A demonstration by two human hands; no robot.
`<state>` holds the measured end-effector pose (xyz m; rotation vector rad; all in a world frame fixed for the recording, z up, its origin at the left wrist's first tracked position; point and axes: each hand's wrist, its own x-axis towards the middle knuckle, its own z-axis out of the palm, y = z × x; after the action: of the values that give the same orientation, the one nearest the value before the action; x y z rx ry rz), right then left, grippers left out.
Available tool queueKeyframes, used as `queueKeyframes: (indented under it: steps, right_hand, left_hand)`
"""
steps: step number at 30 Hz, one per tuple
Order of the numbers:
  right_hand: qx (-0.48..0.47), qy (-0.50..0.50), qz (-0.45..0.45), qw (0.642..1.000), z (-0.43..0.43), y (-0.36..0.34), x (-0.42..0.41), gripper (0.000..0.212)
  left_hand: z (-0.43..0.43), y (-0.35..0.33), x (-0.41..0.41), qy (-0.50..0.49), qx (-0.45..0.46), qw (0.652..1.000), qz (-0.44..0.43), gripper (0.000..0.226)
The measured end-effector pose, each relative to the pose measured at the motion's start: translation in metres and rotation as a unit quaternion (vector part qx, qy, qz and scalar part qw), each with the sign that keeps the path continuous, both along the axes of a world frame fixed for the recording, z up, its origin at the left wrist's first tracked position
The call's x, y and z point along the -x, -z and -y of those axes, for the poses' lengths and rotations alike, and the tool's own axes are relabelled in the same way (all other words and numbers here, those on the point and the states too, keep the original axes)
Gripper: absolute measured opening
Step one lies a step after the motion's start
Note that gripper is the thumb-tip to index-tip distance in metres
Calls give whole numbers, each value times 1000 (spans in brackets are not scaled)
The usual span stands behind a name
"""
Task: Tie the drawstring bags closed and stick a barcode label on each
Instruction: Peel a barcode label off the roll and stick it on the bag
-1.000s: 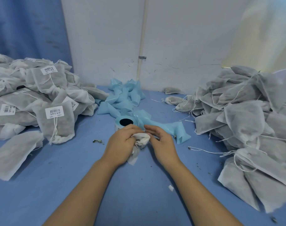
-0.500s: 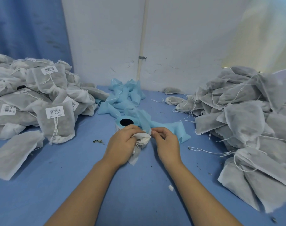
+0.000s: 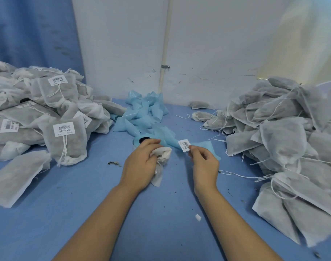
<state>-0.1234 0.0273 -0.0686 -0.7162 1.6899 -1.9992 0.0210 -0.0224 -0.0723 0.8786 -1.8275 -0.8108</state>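
**Label in the right hand, bag in the left**

We see the left hand [image 3: 142, 162] curled round a small white drawstring bag [image 3: 162, 157], gripping its bunched neck just above the table [image 3: 85, 204]; the rest of the bag hangs below the palm. Just beside it, the right hand [image 3: 204, 162] pinches a barcode label [image 3: 184, 145] by its lower edge between thumb and fingertip. The label stands upright with its printed face towards us, apart from the bag.

Behind the left hand sits the blue label roll [image 3: 140, 141], with its backing strip [image 3: 202, 145] trailing right behind the label. We cannot tell whether label and strip touch. More crumpled blue backing [image 3: 145, 112] is heaped near the wall.

On the left lies a pile of labelled bags [image 3: 47, 110], on the right a pile of bags without visible labels [image 3: 283, 129], their strings loose. A few leaf crumbs [image 3: 113, 163] and a white paper scrap [image 3: 198, 217] lie on the table.
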Motion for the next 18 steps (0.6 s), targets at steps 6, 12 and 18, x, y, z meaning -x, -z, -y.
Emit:
queueKeyframes:
  steps: [6,12,18]
  right_hand:
    - [52,-71,172,981,-3,-10,-3,24]
    - [-2,-116,273,955,-6,-25,-9,9]
    - [6,-164,302,939,-12,-37,-24,8]
  left_hand:
    - [-5,-17,16,-14,-139,963,-232,32]
    - [-3,-28,19,-44,-194,925,-325,19]
    - [-2,-34,20,-118,-180,899,-382,36]
